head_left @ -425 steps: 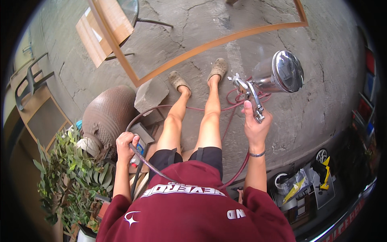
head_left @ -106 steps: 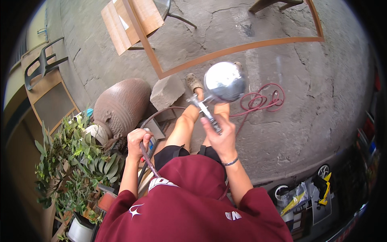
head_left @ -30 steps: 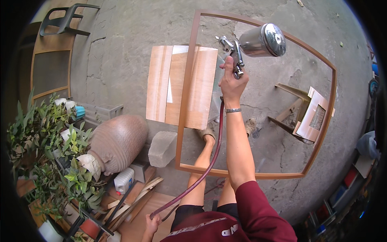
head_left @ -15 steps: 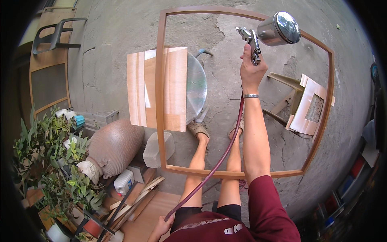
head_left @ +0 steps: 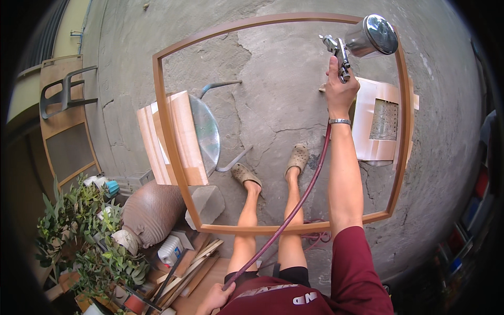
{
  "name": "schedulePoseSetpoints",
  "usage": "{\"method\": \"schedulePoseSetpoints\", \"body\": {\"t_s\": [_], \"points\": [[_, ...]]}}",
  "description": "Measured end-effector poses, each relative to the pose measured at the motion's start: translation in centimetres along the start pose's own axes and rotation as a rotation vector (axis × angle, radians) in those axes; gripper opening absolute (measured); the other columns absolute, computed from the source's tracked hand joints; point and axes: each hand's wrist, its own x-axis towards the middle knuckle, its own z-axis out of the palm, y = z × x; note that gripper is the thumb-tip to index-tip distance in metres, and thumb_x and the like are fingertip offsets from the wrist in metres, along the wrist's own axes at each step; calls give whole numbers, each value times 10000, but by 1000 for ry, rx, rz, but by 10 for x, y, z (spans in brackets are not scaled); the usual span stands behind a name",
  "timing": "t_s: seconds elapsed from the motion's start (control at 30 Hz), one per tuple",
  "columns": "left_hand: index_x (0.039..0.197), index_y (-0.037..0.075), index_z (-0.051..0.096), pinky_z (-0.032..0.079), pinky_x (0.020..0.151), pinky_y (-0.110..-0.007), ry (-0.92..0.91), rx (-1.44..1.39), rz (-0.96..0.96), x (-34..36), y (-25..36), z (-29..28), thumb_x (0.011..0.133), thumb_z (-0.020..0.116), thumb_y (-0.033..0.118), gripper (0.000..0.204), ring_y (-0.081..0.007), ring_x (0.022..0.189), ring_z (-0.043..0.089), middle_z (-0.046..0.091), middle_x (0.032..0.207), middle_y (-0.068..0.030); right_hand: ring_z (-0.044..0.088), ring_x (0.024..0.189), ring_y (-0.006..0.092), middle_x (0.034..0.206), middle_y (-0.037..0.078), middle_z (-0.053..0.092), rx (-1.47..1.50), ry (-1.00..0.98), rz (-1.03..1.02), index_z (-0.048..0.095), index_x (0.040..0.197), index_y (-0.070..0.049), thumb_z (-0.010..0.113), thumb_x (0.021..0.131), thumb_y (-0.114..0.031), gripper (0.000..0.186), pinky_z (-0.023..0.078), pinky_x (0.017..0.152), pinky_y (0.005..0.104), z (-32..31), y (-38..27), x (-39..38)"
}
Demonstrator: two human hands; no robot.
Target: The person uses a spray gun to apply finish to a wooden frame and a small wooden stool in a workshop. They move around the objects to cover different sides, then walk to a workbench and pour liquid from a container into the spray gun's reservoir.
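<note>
My right hand [head_left: 341, 90] grips a metal spray gun [head_left: 340, 53] with a shiny round cup, held out over the far right corner of a brown rectangular frame [head_left: 273, 230]. A dark red hose [head_left: 294, 216] runs from the gun's handle back toward my waist. There my left hand [head_left: 214, 297] is closed round the hose. The frame lies across two supports. On the left is a round-topped stool [head_left: 206, 128] carrying wooden boards [head_left: 184, 137]; on the right, a support bears a cut-out panel [head_left: 366, 121]. My right hand partly hides that support.
A grey concrete block [head_left: 207, 206] sits by the frame's near left corner. Further left are a large clay jar [head_left: 155, 212], leafy plants [head_left: 79, 236], wood strips [head_left: 191, 262] and a white jug [head_left: 170, 249]. A dark chair [head_left: 67, 92] stands far left. Hose coils [head_left: 316, 236] lie behind my legs.
My feet have stepped apart and my view has turned. The frame and its supports now appear swung round and further left. Both hands keep their hold; the gun stays above the far right corner.
</note>
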Motion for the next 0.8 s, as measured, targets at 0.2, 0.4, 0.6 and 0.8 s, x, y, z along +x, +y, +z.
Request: {"method": "schedulePoseSetpoints", "body": {"t_s": [0.2,0.4,0.6,0.8], "points": [[669,-10,633,390,539,-382,18,110,-39,-13,39,22,969,665,546,632,-113,537,489,535,563,0,570,505,187,580,110,609,32,66,10,717,842,27,725,974,-362,411,432,520,344,-42,37,45],[874,45,719,468,648,-364,-36,100,28,-21,73,45,973,698,450,417,-147,706,583,646,742,-46,597,513,222,590,119,624,-38,138,-3,720,836,17,713,982,-381,423,448,532,362,-80,65,85],[956,43,727,492,687,-386,-26,135,73,-28,80,65,982,716,324,283,-173,790,620,698,841,-87,676,553,269,628,138,686,-133,343,23,741,828,17,688,993,-412,463,467,523,393,-117,96,119],[987,25,712,502,717,-383,178,198,267,-37,-21,47,982,719,274,250,-180,831,623,687,864,-93,592,422,139,653,78,696,-88,342,62,733,851,37,668,1003,-451,515,439,368,295,-138,99,127]]}}
